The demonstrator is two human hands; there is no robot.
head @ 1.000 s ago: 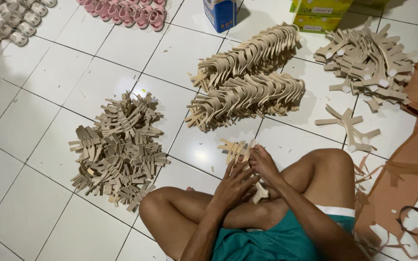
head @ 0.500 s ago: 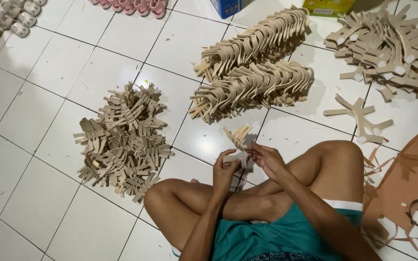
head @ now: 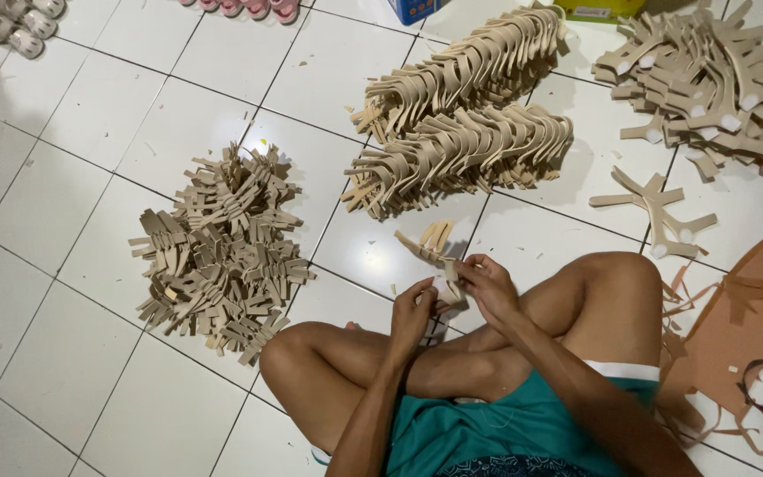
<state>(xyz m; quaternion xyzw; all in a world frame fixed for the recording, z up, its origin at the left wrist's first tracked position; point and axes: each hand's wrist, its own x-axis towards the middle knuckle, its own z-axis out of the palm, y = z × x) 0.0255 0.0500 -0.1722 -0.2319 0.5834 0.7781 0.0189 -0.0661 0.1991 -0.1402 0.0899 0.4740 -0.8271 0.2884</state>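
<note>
View from above of a person seated cross-legged on a white tiled floor (head: 72, 132), wearing teal shorts (head: 505, 433). Both hands meet in front of the knees on a small bundle of tan strap pieces (head: 433, 245), which is raised just above the floor. The left hand (head: 413, 311) has its grip pressed together on the lower end of the bundle; the right hand (head: 486, 284) pinches the same end from the other side, fingertips touching the material. The free ends of the straps fan out up and to the left, away from the person.

To the left of the knees lies a loose heap of short tan cut pieces (head: 218, 252). Beyond the hands, two long rows of nested tan straps (head: 461, 115) lie side by side on the floor. At upper right is a further pile of Y-shaped tan pieces (head: 708, 75), with a few stray Y-shaped pieces (head: 655, 212) near the right knee. Brown sheet offcuts (head: 744, 336) cover the floor at the right edge. Pink and white small shoes (head: 249, 7) show at the top edge.
</note>
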